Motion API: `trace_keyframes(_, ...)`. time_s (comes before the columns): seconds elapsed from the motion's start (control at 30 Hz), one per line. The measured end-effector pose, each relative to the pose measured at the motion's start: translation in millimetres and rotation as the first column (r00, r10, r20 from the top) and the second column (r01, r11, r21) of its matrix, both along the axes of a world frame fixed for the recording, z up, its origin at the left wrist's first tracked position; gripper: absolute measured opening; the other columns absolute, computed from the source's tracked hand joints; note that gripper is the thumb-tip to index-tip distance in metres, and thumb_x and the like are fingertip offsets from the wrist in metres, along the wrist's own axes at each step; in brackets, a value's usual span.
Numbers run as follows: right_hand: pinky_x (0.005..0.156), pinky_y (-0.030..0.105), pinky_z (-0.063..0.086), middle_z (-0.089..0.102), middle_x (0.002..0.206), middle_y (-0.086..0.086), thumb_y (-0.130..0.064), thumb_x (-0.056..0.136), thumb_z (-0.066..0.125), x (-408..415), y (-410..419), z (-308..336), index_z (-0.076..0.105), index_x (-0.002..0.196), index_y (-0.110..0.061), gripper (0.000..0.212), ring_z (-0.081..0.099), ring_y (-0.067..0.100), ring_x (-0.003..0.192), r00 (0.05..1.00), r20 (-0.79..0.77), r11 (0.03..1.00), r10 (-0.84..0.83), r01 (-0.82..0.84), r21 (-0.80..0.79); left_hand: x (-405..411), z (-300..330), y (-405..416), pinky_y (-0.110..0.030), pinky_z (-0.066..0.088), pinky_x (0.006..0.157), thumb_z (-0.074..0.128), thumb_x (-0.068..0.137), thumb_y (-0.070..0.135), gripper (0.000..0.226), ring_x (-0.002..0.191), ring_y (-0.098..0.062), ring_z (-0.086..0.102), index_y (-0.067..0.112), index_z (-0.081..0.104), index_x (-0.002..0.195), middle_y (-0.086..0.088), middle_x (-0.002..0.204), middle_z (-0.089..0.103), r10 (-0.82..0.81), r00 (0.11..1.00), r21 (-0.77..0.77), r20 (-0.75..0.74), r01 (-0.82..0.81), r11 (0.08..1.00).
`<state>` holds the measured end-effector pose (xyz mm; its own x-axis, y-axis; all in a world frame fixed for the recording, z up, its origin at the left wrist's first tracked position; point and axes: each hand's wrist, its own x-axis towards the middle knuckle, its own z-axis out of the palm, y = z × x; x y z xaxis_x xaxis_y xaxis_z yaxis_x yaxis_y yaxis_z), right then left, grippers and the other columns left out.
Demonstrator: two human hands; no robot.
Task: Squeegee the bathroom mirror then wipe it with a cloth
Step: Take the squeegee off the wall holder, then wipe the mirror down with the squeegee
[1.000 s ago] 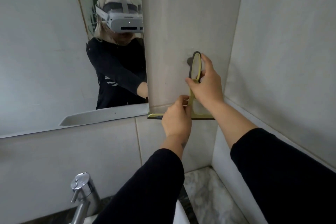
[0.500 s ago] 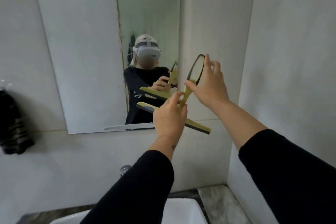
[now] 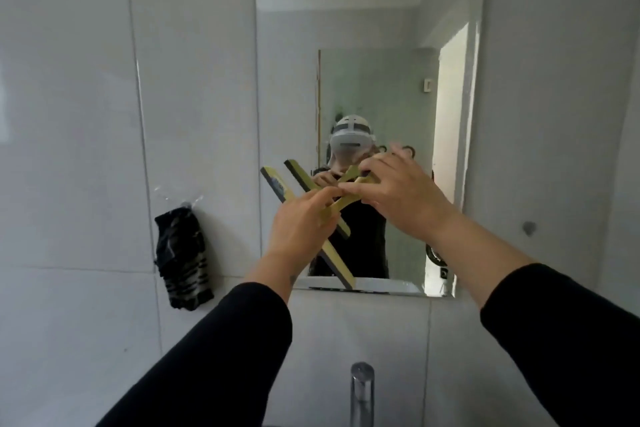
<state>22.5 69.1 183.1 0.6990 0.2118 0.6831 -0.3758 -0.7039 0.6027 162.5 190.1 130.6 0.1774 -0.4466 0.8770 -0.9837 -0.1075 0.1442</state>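
Squeegee: the yellow-green squeegee is held in front of the mirror, centre of the frame, its blade slanting from upper left down to lower right; whether the blade touches the glass cannot be told.
Left hand: the left hand is closed on the handle near where it meets the blade, thumb and fingers pinched round it.
Right hand: the right hand sits at the far end of the handle with its fingers spread; only the fingertips seem to touch it, so it reads as a loose, half-open hold.
Step in hand: the grip looks as if it is being sorted out ahead of a stroke; no stroke shows on the glass.
Risk, slip: with the right hand barely on the handle, the tool could twist or drop toward the tap at the bottom centre.
Risk, streaks: a blade laid on at this slant would likely press unevenly and leave lines; levelling it first would help.
Cloth: a dark striped cloth hangs on the tiled wall, just left of the mirror's lower corner, apart from both hands.
Surface: the mirror is frameless, set flat against pale glossy tiles, and reflects the person and a bright doorway at its right.
Room: a narrow bathroom with grey-white tiled walls; the basin below is mostly out of frame.
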Motion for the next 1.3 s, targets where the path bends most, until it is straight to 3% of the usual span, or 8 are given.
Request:
trace_keyframes(0.07, 0.083, 0.049, 0.049, 0.065, 0.097, 0.012, -0.014, 0.075, 0.079, 21, 8, 12, 0.065, 0.123, -0.031, 0.053, 0.061, 0.032, 0.089, 0.999, -0.016, 0.999, 0.042, -0.042, -0.016, 27, 13, 8, -0.029, 0.052, 0.063, 0.072, 0.082, 0.018, 0.031, 0.076, -0.023, 0.068, 0.023, 0.068, 0.112, 0.000, 0.098, 0.073, -0.004, 0.997, -0.021, 0.079, 0.006, 1.000)
trace_keyframes(0.23, 0.058, 0.035, 0.042, 0.062, 0.084, 0.012, -0.013, 0.071, 0.082, 60, 14, 55, 0.065, 0.122, -0.034, 0.058, 0.058, 0.030, 0.070, 0.989, 0.142, 0.999, 0.029, -0.032, 0.019, 87, 69, 20, -0.037, 0.053, 0.084, 0.068, 0.086, 0.019, 0.028, 0.100, -0.020, 0.064, 0.016, 0.066, 0.114, -0.001, 0.115, 0.067, 0.004, 0.979, -0.170, 0.204, 0.031, 0.985)
trace_keyframes(0.33, 0.060, 0.037, 0.043, 0.060, 0.085, 0.012, -0.010, 0.076, 0.076, 72, 7, 85, 0.064, 0.122, -0.036, 0.054, 0.056, 0.030, 0.070, 0.970, 0.236, 0.994, -0.051, 0.026, 0.107, 113, 103, 28, -0.034, 0.044, 0.094, 0.057, 0.092, 0.025, 0.029, 0.113, -0.019, 0.056, 0.017, 0.058, 0.120, 0.002, 0.124, 0.060, 0.082, 0.987, -0.262, 0.140, -0.043, 0.964)
trace_keyframes(0.5, 0.065, 0.041, 0.044, 0.060, 0.087, 0.015, -0.029, 0.092, 0.035, 90, 8, 148, 0.061, 0.127, -0.037, 0.043, 0.056, 0.034, 0.075, 0.926, 0.366, 0.994, -0.095, 0.065, 0.092, 143, 132, 19, -0.031, 0.034, 0.103, 0.044, 0.097, 0.029, 0.039, 0.129, -0.016, 0.043, 0.015, 0.045, 0.134, 0.002, 0.140, 0.047, 0.086, 0.996, -0.227, -0.001, -0.084, 0.970)
trace_keyframes(0.67, 0.073, 0.043, 0.040, 0.057, 0.096, 0.017, -0.020, 0.096, 0.050, 107, 15, 206, 0.052, 0.134, -0.039, 0.043, 0.052, 0.035, 0.087, 0.886, 0.457, 0.996, -0.082, 0.052, 0.078, 153, 140, -5, -0.037, 0.018, 0.119, 0.036, 0.098, 0.045, 0.062, 0.145, -0.015, 0.018, 0.015, 0.020, 0.151, 0.001, 0.159, 0.020, 0.183, 0.981, -0.071, -0.066, -0.187, 0.980)
trace_keyframes(0.83, 0.086, 0.043, 0.037, 0.051, 0.108, 0.011, -0.027, 0.102, 0.034, 129, 19, 228, 0.033, 0.142, -0.049, 0.045, 0.048, 0.032, 0.102, 0.890, 0.434, 0.969, -0.142, 0.036, 0.243, 141, 149, -18, -0.047, 0.005, 0.121, 0.032, 0.096, 0.054, 0.082, 0.149, -0.017, -0.002, 0.011, -0.010, 0.152, -0.002, 0.162, -0.006, 0.230, 0.947, 0.021, -0.224, -0.232, 0.973)
trace_keyframes(1.03, 0.080, 0.038, 0.033, 0.048, 0.109, 0.008, -0.026, 0.103, 0.033, 153, 27, 227, 0.026, 0.144, -0.051, 0.048, 0.046, 0.029, 0.105, 0.898, 0.411, 0.962, -0.156, 0.045, 0.269, 133, 143, -30, -0.052, -0.002, 0.118, 0.028, 0.091, 0.065, 0.092, 0.147, -0.016, -0.019, 0.011, -0.019, 0.149, -0.002, 0.159, -0.022, 0.359, 0.928, 0.111, -0.096, -0.348, 0.931)
trace_keyframes(1.3, 0.082, 0.039, 0.036, 0.048, 0.114, 0.009, -0.020, 0.101, 0.033, 157, 20, 224, 0.018, 0.145, -0.052, 0.057, 0.046, 0.029, 0.106, 0.905, 0.338, 0.942, -0.257, 0.156, 0.299, 129, 145, -41, -0.043, 0.001, 0.121, 0.046, 0.080, 0.073, 0.117, 0.147, -0.017, -0.017, 0.006, -0.020, 0.148, -0.006, 0.157, -0.028, 0.384, 0.922, 0.146, -0.048, -0.374, 0.916)
